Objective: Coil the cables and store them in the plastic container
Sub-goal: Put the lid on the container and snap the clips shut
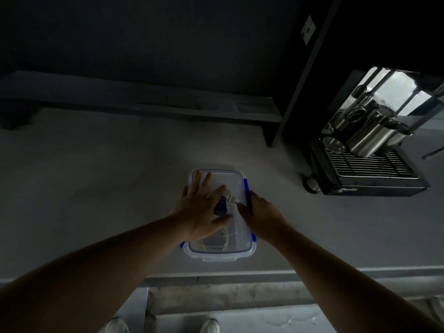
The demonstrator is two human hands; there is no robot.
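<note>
The plastic container [219,253] is sitting just below the centre of the frame on the grey countertop [96,188], and pale coiled cables [222,239] are being seen through its clear lid [225,179], together with a dark blue item [221,206] whose nature cannot be told in this dim light. The lid is being pressed down by the left hand [199,210], which is being laid flat on it with the fingers spread apart and clamped on nothing. The right hand [260,212] is being held against the container's right edge, at the long blue latch [247,193]; its fingers are being kept close together there, though whether they are pinching the latch or only pushing it cannot be told. The coiling and the storing are judged to be done, since no loose cable is being seen on the counter; the closing is judged to be the step in hand. Blue clips at the lower left [182,244] and lower right [253,237] corners are also being shown (whether any is snapped shut is unclear). Further out, at the right of the frame, a coffee machine [365,169] is standing well apart with a steel jug [370,138] on its grille, and at the bottom edge shoes [210,325] are being seen.
</note>
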